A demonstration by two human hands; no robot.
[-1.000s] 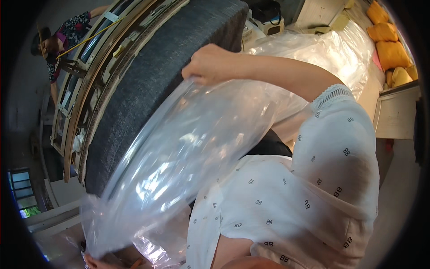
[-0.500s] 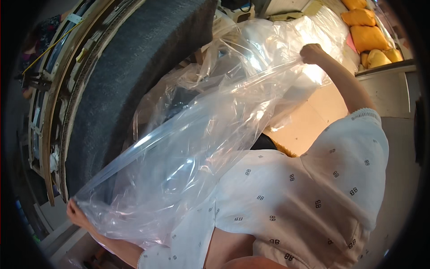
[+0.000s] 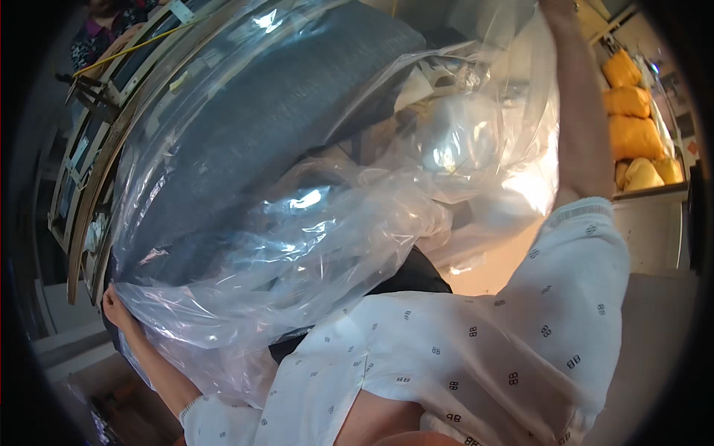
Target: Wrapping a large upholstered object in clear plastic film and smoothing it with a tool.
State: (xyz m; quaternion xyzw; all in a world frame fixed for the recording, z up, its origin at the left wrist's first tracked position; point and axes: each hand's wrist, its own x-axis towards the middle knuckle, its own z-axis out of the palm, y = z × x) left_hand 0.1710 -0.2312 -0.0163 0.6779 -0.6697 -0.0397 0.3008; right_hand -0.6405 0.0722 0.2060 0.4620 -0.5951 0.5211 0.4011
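Clear plastic bag stretched evenly over grey cushion; left hand pinching lower-left hem, right hand at upper right, fingers unseen.

Yellow sacks on shelf, wooden frames left

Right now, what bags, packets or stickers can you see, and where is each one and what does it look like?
Big clear plastic bag: stretched across the middle between left hand and raised right arm, see-through, crinkly, shiny.
Plump yellow-orange sacks: stacked on a shelf at far right, soft and rounded.
Small pale sticker: top left on the wooden frames, rectangular; too small to make out more.
No screens or signs in view.
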